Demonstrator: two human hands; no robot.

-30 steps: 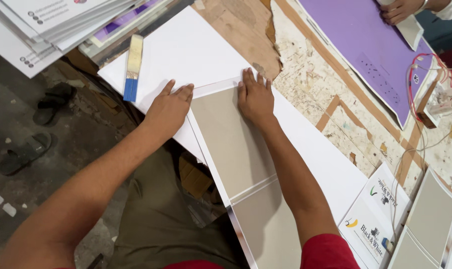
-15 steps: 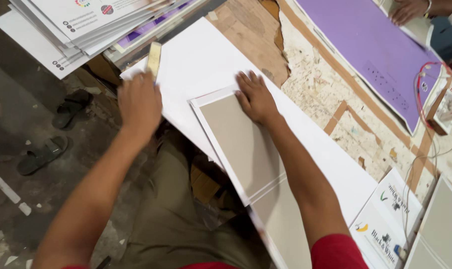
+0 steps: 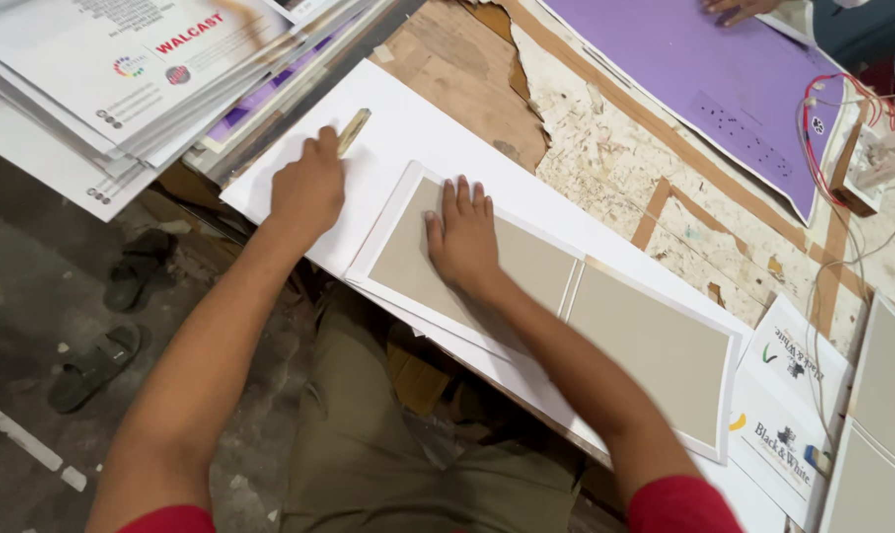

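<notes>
Since the earlier frame, left hand [image 3: 309, 188] has closed its fingers round the flat stick [image 3: 354, 130] beside the paper stack and now grips it, the tip poking out above the knuckles. Right hand [image 3: 464, 237] stays pressed flat, fingers spread and holding nothing, on the left grey board [image 3: 487, 266].

Status of work: two grey boards lie side by side on a white sheet [image 3: 408, 128], a narrow gap between them, the second board [image 3: 655, 350] to the right. White margin shows around the boards on all visible sides; no edge appears folded over yet. By my judgement the boards are placed and the smoothing or turning-in of the margins is left.

Surface [image 3: 615, 158]: worn wood, crusted with dried paper scraps and strips of brown tape. A purple sheet [image 3: 704, 79] lies at the far side under another person's hand [image 3: 734, 8]. Printed sheets [image 3: 102, 69] are stacked at upper left; more grey boards and printed covers [image 3: 788, 405] sit at right. Red wires [image 3: 842, 89] trail near a small box.

Floor below is bare concrete with two dark sandals [image 3: 122, 316].
</notes>
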